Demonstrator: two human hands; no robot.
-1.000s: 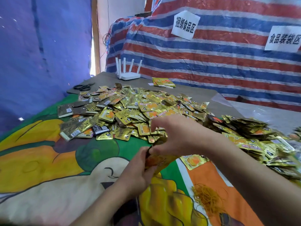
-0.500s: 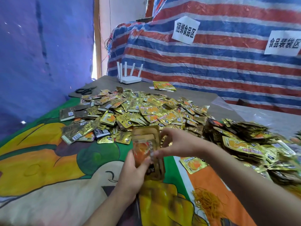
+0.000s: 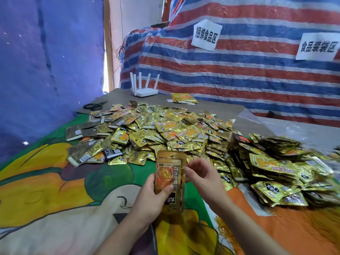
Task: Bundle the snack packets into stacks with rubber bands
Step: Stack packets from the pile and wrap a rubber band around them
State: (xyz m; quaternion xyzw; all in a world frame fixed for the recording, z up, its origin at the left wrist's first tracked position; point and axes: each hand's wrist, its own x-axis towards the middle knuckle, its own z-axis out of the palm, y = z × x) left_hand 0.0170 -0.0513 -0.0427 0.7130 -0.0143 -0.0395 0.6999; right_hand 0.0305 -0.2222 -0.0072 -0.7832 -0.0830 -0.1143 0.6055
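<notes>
Left hand (image 3: pixel 147 199) grips an upright stack of gold foil snack packets (image 3: pixel 170 179); right hand (image 3: pixel 200 176) pinches its three-o'clock edge. Loose gold packet heap (image 3: pixel 165 129) lies at twelve o'clock.

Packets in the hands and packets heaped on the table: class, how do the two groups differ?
The held packets stand upright, squared together; the heap lies flat and scattered, overlapping at all angles. The held packets are few, gripped by the left hand with the right hand at their edge; the heap is large and untouched. Both are gold foil with orange print.

Makeshift packing workshop (tarpaulin walls (image 3: pixel 239 70))
</notes>
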